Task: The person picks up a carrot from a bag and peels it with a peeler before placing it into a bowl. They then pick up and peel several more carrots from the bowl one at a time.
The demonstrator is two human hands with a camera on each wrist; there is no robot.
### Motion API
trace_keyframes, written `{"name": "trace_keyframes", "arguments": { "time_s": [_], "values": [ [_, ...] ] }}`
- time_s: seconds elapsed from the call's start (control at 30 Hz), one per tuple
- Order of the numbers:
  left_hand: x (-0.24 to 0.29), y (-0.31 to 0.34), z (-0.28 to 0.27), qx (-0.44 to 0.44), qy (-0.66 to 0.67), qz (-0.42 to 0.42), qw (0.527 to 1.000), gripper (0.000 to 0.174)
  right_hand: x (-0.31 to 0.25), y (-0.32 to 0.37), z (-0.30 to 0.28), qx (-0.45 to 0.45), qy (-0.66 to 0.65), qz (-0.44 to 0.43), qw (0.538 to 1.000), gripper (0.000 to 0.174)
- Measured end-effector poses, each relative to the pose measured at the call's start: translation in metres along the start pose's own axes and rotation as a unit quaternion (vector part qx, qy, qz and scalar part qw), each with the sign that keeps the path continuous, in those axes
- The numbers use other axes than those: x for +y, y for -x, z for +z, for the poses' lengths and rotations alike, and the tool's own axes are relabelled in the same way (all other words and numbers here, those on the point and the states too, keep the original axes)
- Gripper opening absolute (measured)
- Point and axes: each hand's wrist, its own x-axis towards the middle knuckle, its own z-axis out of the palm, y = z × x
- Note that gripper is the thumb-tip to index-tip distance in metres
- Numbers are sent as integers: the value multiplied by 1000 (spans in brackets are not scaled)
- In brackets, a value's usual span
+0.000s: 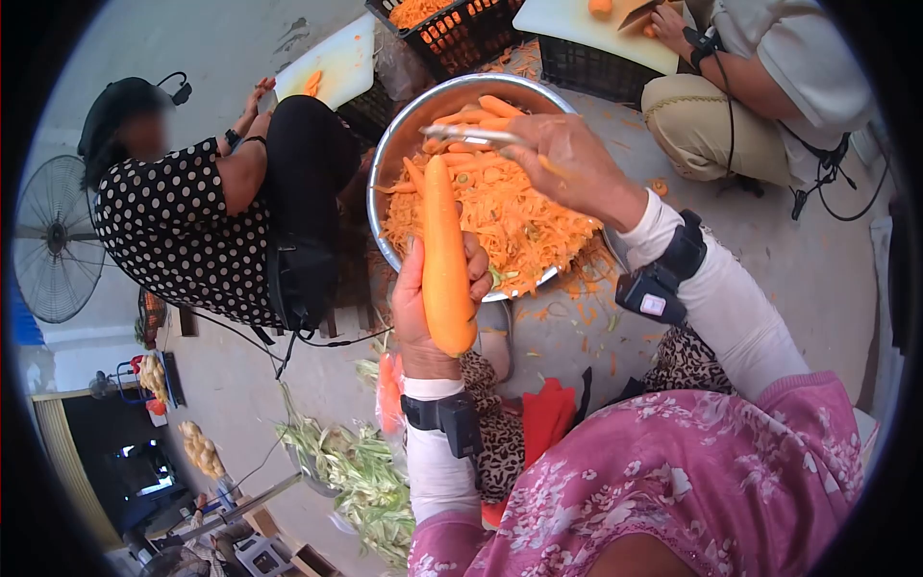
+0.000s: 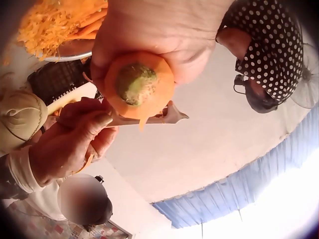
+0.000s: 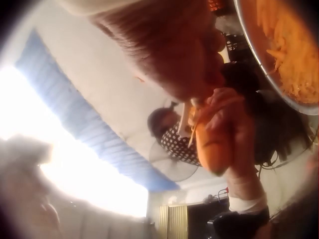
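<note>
My left hand (image 1: 415,310) grips a long peeled carrot (image 1: 446,255) and holds it upright over the near rim of a big metal bowl (image 1: 386,159). My right hand (image 1: 569,163) pinches a metal peeler (image 1: 469,133), whose blade sits just beyond the carrot's tip. The left wrist view shows the carrot's cut stem end (image 2: 137,84) in my left hand (image 2: 164,27). There the peeler (image 2: 167,117) in my right hand (image 2: 75,144) lies behind the carrot with a thin peel hanging. In the right wrist view, my right hand (image 3: 169,50) is above the carrot (image 3: 214,144).
The bowl holds a heap of carrot peelings (image 1: 510,216) and several whole carrots. A seated person in a polka-dot top (image 1: 173,226) works at a white board (image 1: 332,62) on the left. Another person (image 1: 769,77) sits at the right. Black crates (image 1: 461,34) stand behind. Green husks (image 1: 356,471) lie near my left.
</note>
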Motion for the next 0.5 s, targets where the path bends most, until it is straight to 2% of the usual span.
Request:
{"name": "trace_keyframes", "arguments": {
  "time_s": [0.07, 0.1, 0.17, 0.2, 0.27, 0.3, 0.37, 0.4, 0.5],
  "values": [
    [0, 1, 1, -16, -21, -4, 1000, 53, 9, -2, -3, 22, 23, 59, 998, 20],
    [0, -1, 1, 7, -16, 8, 1000, 51, 10, 1, -3, 20, 25, 57, 998, 20],
    [0, -2, -3, 32, -8, 29, 999, 49, -10, 2, -7, 14, -80, 84, 993, 20],
    [1, -3, -7, 62, -14, 43, 997, 46, -18, 3, -8, 11, -83, 85, 993, 20],
    [4, -2, -12, 94, -22, 55, 994, 43, -30, 9, -7, -126, -148, 151, 969, 20],
    [6, -2, -15, 101, -28, 53, 993, 42, -33, 12, -5, -126, -150, 153, 969, 20],
    [9, -1, -18, 110, -33, 49, 992, 42, -41, 17, -2, -249, -188, 60, 948, 20],
    [11, 0, -20, 102, -63, 49, 992, 42, -47, 18, -3, -281, -208, 60, 935, 23],
    [8, 0, -21, 89, -84, 46, 991, 40, -47, 20, 2, -259, -213, 46, 941, 22]
  ]
}}
